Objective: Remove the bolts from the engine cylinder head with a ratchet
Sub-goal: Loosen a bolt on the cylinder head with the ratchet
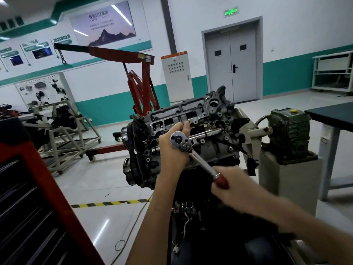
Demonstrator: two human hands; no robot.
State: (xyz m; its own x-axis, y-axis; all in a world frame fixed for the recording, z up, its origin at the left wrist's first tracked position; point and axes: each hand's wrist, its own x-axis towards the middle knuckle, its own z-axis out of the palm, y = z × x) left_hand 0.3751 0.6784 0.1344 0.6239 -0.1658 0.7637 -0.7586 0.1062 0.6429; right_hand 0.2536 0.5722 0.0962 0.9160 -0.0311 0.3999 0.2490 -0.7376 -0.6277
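The ratchet (200, 161) was a rigid steel tool, probably fairly weighty. Its polished shaft was likely slick, so the red handle (222, 181) was the sensible place to pull from. The right hand (231, 188), somewhat blurred just below and right of the frame's centre, was wrapped round that handle. The left hand (172, 150), at centre frame, was curled round the ratchet's round head with the thumb up beside it, apparently steadying the drive end.

From that head a chrome extension bar (207, 133) ran up and to the right into the cylinder head (181, 113). The cylinder head sat just above the hands in the middle of the frame, tilted with its open top face toward the camera. The bar's far end met the casting right of centre, but whether a socket was seated on a bolt there could not be told.

The casting looked heavy and unyielding, and the bolts were probably tight. A long extension might therefore cock off-axis unless the left hand pressed the drive end square. The work lay beyond and up-right of both grips, and the handle trailed toward the lower right.
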